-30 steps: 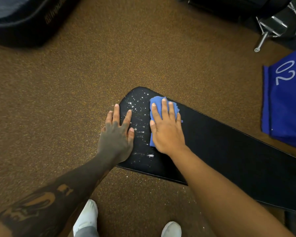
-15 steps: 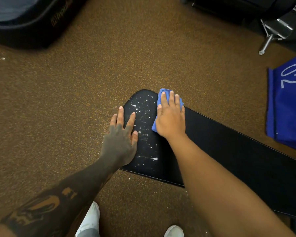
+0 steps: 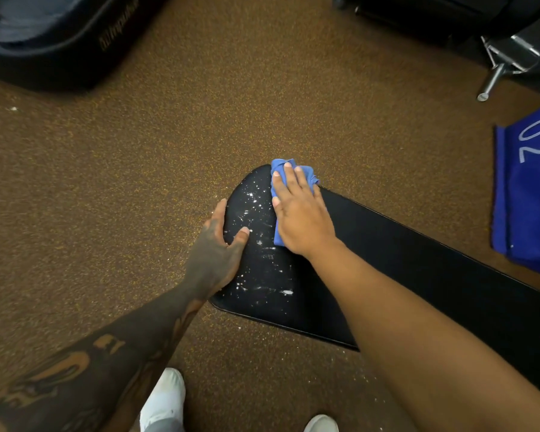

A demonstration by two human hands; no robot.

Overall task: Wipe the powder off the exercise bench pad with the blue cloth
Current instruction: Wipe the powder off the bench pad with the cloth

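The bench pad [image 3: 418, 266] runs from frame centre toward 4 o'clock, above the brown floor [image 3: 138, 198]. The blue cloth [image 3: 278, 167] sits on the pad's rounded end, at the 12 o'clock edge. The right hand [image 3: 300, 219] lies flat on the cloth, fingers straight, pressing it down. The left hand [image 3: 212, 260] grips the pad's 9 o'clock edge, thumb on top and fingers over the side. White powder [image 3: 256, 210] specks the pad between the hands and toward 6 o'clock. A blue fabric marked "02" [image 3: 530, 194] lies at 3 o'clock, apart from the pad.
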